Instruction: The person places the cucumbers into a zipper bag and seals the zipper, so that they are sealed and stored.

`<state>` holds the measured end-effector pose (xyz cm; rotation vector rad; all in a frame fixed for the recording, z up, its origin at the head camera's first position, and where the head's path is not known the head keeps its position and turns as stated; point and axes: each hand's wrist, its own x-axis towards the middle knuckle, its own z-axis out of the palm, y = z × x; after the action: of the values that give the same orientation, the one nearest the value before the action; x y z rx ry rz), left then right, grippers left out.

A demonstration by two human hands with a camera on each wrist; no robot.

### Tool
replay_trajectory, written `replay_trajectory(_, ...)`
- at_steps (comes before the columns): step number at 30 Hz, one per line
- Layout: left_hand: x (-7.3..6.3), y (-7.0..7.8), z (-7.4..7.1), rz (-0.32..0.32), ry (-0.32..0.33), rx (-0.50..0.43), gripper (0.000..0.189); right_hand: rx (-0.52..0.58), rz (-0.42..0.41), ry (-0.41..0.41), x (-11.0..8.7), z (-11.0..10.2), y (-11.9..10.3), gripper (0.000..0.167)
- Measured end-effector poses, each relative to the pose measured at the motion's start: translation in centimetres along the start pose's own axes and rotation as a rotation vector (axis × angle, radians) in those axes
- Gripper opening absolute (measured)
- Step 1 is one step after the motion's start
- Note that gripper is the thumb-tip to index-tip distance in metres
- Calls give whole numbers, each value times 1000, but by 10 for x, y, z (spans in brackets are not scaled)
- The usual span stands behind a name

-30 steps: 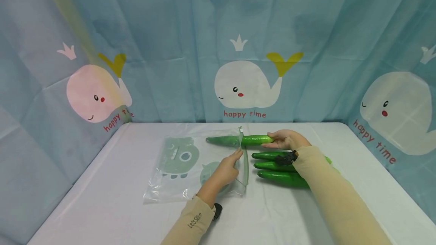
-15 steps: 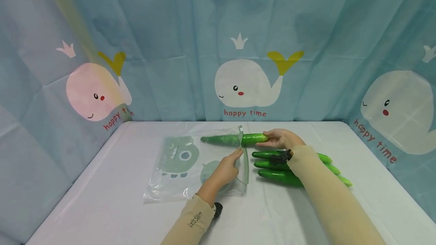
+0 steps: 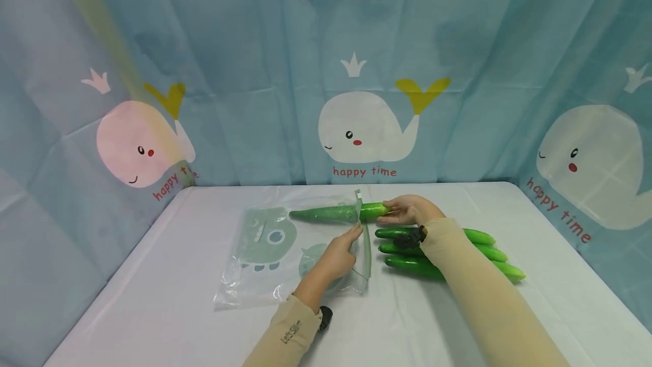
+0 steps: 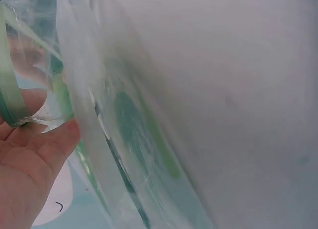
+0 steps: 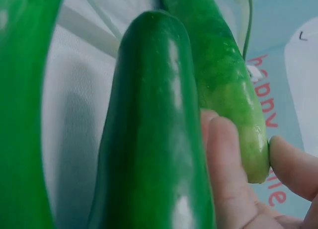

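A clear zip bag [image 3: 265, 285] printed with green cartoon monsters lies flat, its green-edged mouth facing right. My left hand [image 3: 336, 256] pinches the bag's edge at the mouth; in the left wrist view its fingers [image 4: 62, 137] hold the plastic. Most of one cucumber [image 3: 326, 214] is inside the bag, near the far side. Its pale end sticks out of the mouth, and my right hand [image 3: 407, 210] grips it there. In the right wrist view the thumb and fingers [image 5: 223, 149] pinch that pale end [image 5: 256, 159].
Three more cucumbers [image 3: 481, 235] lie side by side under my right wrist and forearm, to the right of the bag. A white cloth covers the table [image 3: 153, 276]. Behind it hangs a blue curtain [image 3: 265, 129] with whale prints.
My right hand has moved left, sliding the cucumber deeper into the bag. The left hand stays at the bag's mouth.
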<state>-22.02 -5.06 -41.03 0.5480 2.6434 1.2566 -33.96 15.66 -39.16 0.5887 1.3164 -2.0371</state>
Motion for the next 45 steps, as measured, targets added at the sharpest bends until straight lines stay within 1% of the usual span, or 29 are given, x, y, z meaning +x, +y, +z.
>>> replay_trajectory(4,-1,1,0,5,6,-3,72,-104,-7,35,2,4,1,47)
replay_trajectory(5,-1,1,0,4,5,-3,71,-106,-3,35,2,5,1,46)
replay_trajectory(7,-1,1,0,4,5,-5,71,-92,6,21,4,7,1,49)
replay_trajectory(11,-1,0,0,9,8,-4,71,1,6,-11,5,12,3,56)
replay_trajectory(14,-1,0,0,10,7,-5,71,32,2,-11,7,15,4,54)
replay_trajectory(18,-2,1,-1,4,4,-7,71,26,5,-5,8,19,4,49)
replay_trajectory(20,-2,1,-1,6,6,-6,71,-6,6,-4,9,21,4,47)
replay_trajectory(22,-2,0,-1,10,8,-8,71,-66,5,3,11,23,4,43)
replay_trajectory(25,-2,-1,0,10,4,-14,71,-155,3,26,14,27,5,30)
replay_trajectory(28,-3,-1,0,9,2,-14,72,-176,0,54,16,30,7,17)
replay_trajectory(30,-2,-2,1,6,0,-12,72,-171,-10,54,16,32,8,20)
replay_trajectory(34,-3,-1,1,-4,-3,-13,71,-166,-41,22,18,37,12,39)
replay_trajectory(36,-3,-1,0,-9,-4,-16,71,-172,-51,12,19,39,14,44)
replay_trajectory(41,-4,-1,1,1,5,-22,71,-197,-53,16,21,42,16,44)
replay_trajectory(43,-5,-1,1,5,8,-25,71,-254,-58,13,23,44,16,45)
replay_trajectory(45,-5,-1,1,6,9,-26,71,-328,-66,-4,26,46,17,39)
